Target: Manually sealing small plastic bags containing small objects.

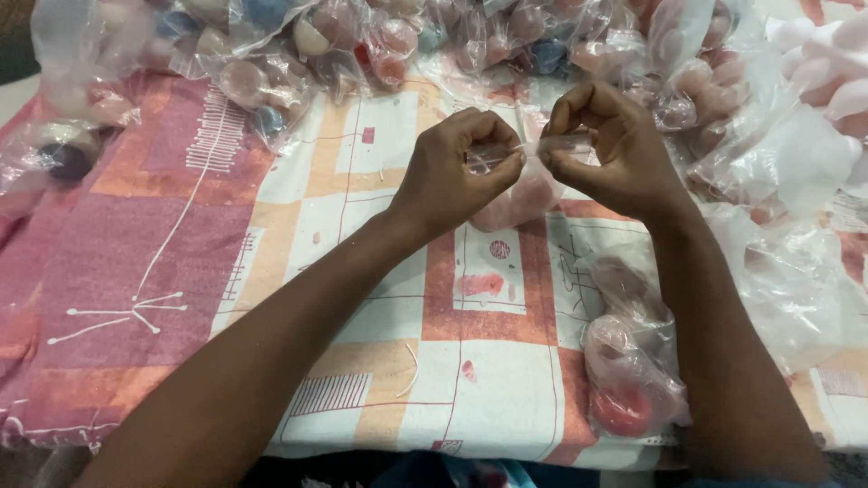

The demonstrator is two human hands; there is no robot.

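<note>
Both hands pinching shut, left hand (457, 172) and right hand (608, 149) gripping the neck of a small clear bag (520, 194) holding a pinkish ball, centre frame above the patterned worktop (380, 298); film's looking light, slippery, so pinching near the mouth seems best.

Patterned pink-and-orange cloth (298, 271); bagged round pieces (628, 380), clear plastic bags (271, 54) heaped along edge

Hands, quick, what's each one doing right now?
Left hand: closed, pinching the clear plastic bag.
Right hand: closed, pinching the same bag's top.
</note>
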